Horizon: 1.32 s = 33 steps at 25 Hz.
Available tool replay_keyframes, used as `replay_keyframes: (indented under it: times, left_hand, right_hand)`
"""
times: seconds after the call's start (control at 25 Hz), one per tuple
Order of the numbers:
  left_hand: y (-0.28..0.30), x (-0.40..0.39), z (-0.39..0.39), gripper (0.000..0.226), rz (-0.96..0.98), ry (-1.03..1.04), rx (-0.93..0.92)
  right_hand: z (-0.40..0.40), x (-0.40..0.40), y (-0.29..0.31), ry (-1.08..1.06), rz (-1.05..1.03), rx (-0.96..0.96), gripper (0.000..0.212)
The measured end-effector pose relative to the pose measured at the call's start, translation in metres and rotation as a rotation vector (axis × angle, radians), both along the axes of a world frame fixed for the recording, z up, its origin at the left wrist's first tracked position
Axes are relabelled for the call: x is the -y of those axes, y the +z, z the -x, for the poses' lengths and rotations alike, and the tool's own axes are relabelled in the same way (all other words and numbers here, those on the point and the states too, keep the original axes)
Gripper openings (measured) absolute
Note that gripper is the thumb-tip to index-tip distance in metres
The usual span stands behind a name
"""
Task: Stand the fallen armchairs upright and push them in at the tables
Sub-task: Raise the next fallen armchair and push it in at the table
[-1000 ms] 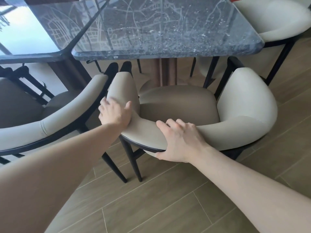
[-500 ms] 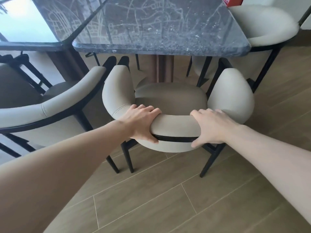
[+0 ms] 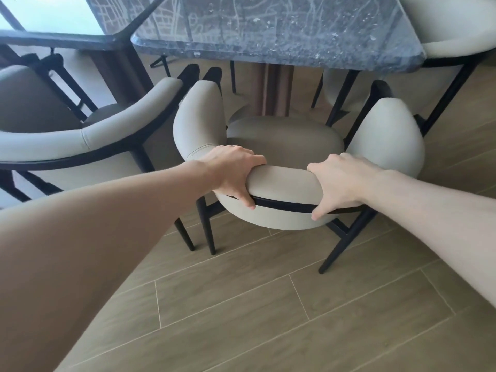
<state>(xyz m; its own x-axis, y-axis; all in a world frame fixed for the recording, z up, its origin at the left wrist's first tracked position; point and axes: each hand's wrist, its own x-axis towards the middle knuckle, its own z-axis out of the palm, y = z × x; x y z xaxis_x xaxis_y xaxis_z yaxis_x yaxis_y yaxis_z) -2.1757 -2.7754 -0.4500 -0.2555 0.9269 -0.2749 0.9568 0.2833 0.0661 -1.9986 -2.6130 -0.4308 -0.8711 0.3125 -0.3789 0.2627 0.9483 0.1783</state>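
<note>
Upright armchair (image 3: 285, 189) facing table (image 3: 268, 36)

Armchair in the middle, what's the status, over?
Left hand and right hand both grip the armchair backrest. Chair upright, facing the marble table. Neighbouring chair close on its left side.

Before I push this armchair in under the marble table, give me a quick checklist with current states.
1. Armchair upright, the legs in view on the floor: ok.
2. Left hand grips the backrest: ok.
3. Right hand grips the backrest: ok.
4. Armrests lower than the marble table edge: cannot tell.
5. Gap to the neighbouring chair on the left: narrow, armrests nearly touching: not ok.
6. Pedestal straight ahead of the seat: cannot tell how much room is left.
</note>
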Motion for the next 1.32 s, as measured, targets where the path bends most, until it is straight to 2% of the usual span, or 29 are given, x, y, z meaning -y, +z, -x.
replay_keyframes:
  times: [0.2,0.4,0.72,0.92,1.0,1.08,1.16,1.32]
  left_hand:
    - [0.004,-0.003,-0.007,0.087,0.030,0.042,-0.041]
    - [0.003,-0.006,-0.007,0.093,0.008,0.019,-0.112]
    - [0.003,-0.018,-0.016,0.090,-0.019,0.054,-0.054]
    - [0.007,-0.015,-0.031,0.095,0.062,0.129,-0.059]
    - [0.015,-0.014,-0.039,0.087,0.079,0.213,0.035]
    - [0.036,-0.014,-0.036,0.064,0.014,0.327,0.273]
    - [0.064,-0.010,-0.034,0.046,-0.165,0.466,0.508]
    - [0.116,0.017,-0.055,0.035,-0.511,0.688,0.703]
  right_hand:
    - [-0.011,0.003,-0.001,-0.090,0.082,-0.003,0.065]
    - [-0.008,-0.005,-0.001,-0.086,0.116,0.017,0.068]
    - [-0.010,-0.017,0.002,-0.122,0.075,0.037,0.076]
    - [-0.010,-0.004,0.001,-0.225,0.077,0.060,0.082]
    - [-0.009,0.004,0.008,-0.258,0.098,0.074,0.078]
    - [-0.004,0.007,0.028,-0.298,0.220,0.035,0.070]
    - [0.001,0.012,0.057,-0.344,0.375,-0.067,0.070]
    - [0.001,0.037,0.117,-0.383,0.610,-0.332,0.068]
